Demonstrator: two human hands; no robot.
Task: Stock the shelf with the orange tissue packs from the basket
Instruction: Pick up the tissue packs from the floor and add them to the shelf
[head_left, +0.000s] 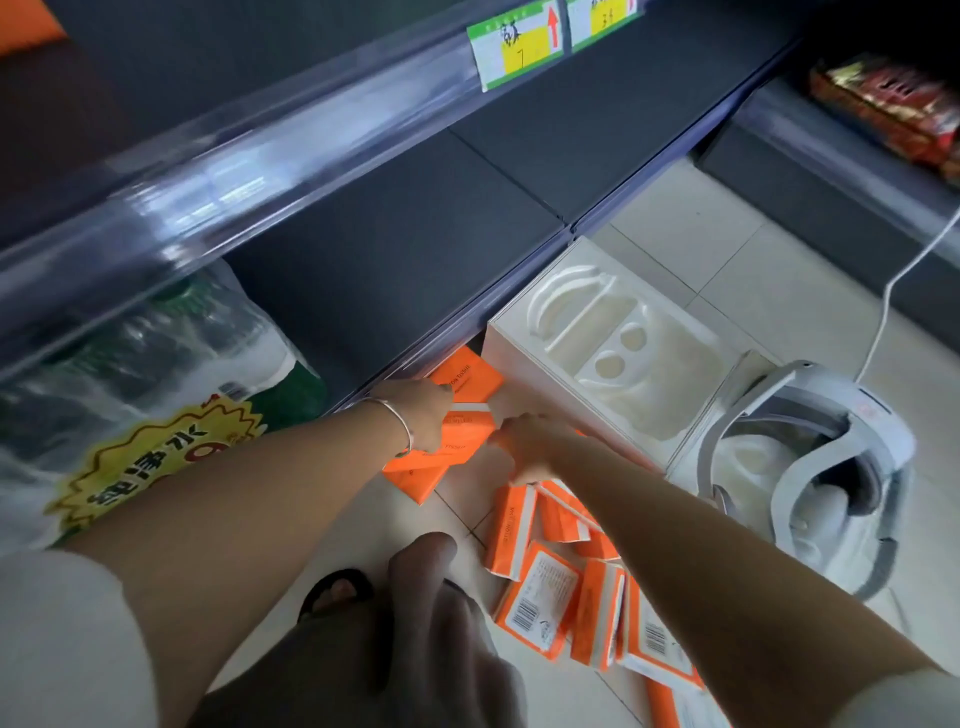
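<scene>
Several orange tissue packs (540, 587) lie scattered on the tiled floor at the lower right. Another small stack of orange packs (462, 410) sits on the floor by the foot of the dark shelf (395, 249). My left hand (421, 410), with a silver bangle on the wrist, grips this stack from the left side. My right hand (524, 447) reaches in from the right and its fingers touch the stack's right edge. No basket is in view.
A shrink-wrapped pack of water bottles (150, 364) stands on the low shelf at the left. A white moulded box (613, 338) and a white headset (810, 467) with a cable lie on the floor to the right. My knee and sandalled foot (337, 592) are below.
</scene>
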